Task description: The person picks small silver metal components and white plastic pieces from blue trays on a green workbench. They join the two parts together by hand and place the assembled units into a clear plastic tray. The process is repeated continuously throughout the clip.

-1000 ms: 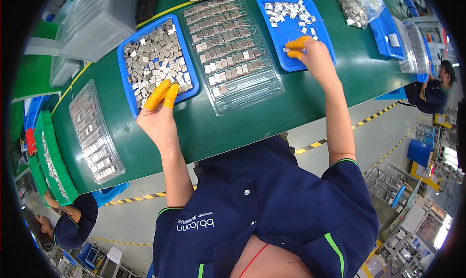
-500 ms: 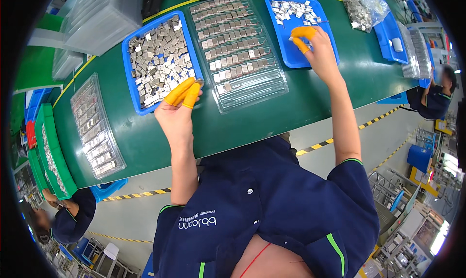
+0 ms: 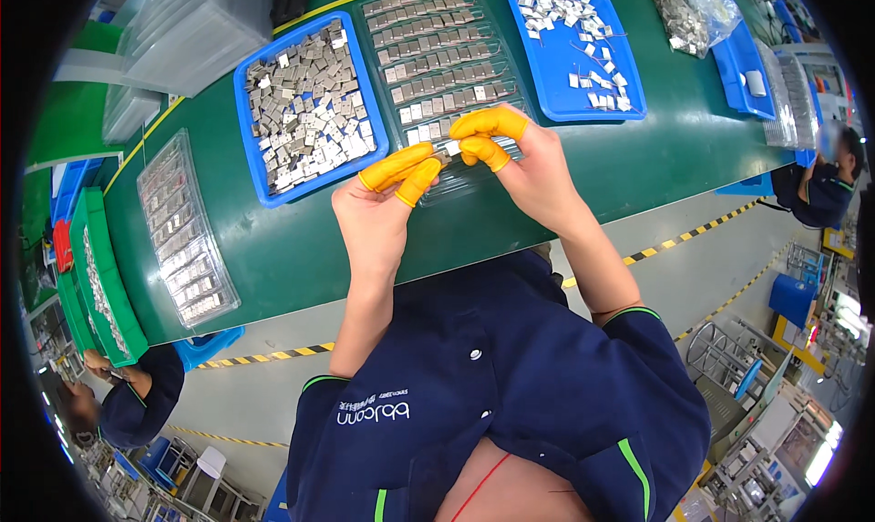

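Note:
My left hand [image 3: 383, 208] and my right hand [image 3: 519, 162] meet over the near end of a clear tray [image 3: 442, 71] with rows of small metal parts. Both wear orange finger cots. Their fingertips pinch a small part [image 3: 451, 150] between them. A blue tray of grey metal pieces [image 3: 310, 103] lies just left of my left hand. Another blue tray with small white parts [image 3: 574, 44] lies beyond my right hand.
A green bench [image 3: 301, 249] holds a clear filled tray [image 3: 187, 235] at left, green bins [image 3: 96, 276], clear stacked trays [image 3: 196, 25] at the back left and a bag of parts [image 3: 693, 7] at the back right. Other people sit at lower left [image 3: 128, 399] and right [image 3: 825, 180].
My left hand left the blue tray of grey pieces and my right hand left the blue tray of white parts. Both came together over the clear tray.

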The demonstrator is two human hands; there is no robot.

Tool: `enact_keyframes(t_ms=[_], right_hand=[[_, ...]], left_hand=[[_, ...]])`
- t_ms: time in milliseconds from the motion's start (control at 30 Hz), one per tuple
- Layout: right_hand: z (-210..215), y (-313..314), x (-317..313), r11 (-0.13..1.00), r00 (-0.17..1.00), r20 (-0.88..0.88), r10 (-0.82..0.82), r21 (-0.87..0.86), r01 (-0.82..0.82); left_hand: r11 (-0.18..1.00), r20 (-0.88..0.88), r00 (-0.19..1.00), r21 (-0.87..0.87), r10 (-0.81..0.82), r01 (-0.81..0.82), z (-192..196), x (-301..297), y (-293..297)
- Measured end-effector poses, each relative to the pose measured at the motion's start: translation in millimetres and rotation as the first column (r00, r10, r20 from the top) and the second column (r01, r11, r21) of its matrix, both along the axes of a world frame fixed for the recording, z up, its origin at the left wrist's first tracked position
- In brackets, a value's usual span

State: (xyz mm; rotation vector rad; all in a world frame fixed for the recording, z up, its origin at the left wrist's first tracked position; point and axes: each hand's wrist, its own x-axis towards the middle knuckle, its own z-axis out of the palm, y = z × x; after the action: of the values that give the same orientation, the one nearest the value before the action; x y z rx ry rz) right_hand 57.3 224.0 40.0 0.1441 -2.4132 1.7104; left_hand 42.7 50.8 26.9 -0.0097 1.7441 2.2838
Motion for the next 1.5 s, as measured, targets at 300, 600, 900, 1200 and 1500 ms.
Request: enact_keyframes(t_ms=[300, 600, 900, 1200, 1500], right_hand=[[1.7, 1.4, 5.8, 0.98, 0.978, -0.209, 0.019, 0.196, 0.023], [-11.6, 2.8, 9.9, 0.817, 0.922, 0.312, 0.228, -0.576, -0.007], [-7.2, 1.7, 21.4, 0.686, 0.847, 0.423, 0.323, -0.721, 0.098], [-0.8, -31.2, 26.2, 0.742, 0.94, 0.34, 0.019, -0.635, 0.215], [-0.5, -15.5, 12.4, 0.98, 0.98, -0.083, -0.182, -0.097, 0.174]], left_hand=[[1.0, -0.025, 1.0, -0.02, -0.007, 0.007, 0.2, 0.8, 2.4], [0.98, 0.074, 0.986, 0.139, -0.151, 0.139, -1.9, 0.8, -5.2], [0.966, 0.072, 0.972, 0.142, -0.226, 0.214, 1.8, 3.9, -10.0], [0.963, 0.074, 0.996, 0.268, -0.057, 0.036, 2.7, 13.4, -3.9], [0.98, 0.069, 0.988, 0.156, -0.139, 0.127, 6.1, 1.3, -1.5]])
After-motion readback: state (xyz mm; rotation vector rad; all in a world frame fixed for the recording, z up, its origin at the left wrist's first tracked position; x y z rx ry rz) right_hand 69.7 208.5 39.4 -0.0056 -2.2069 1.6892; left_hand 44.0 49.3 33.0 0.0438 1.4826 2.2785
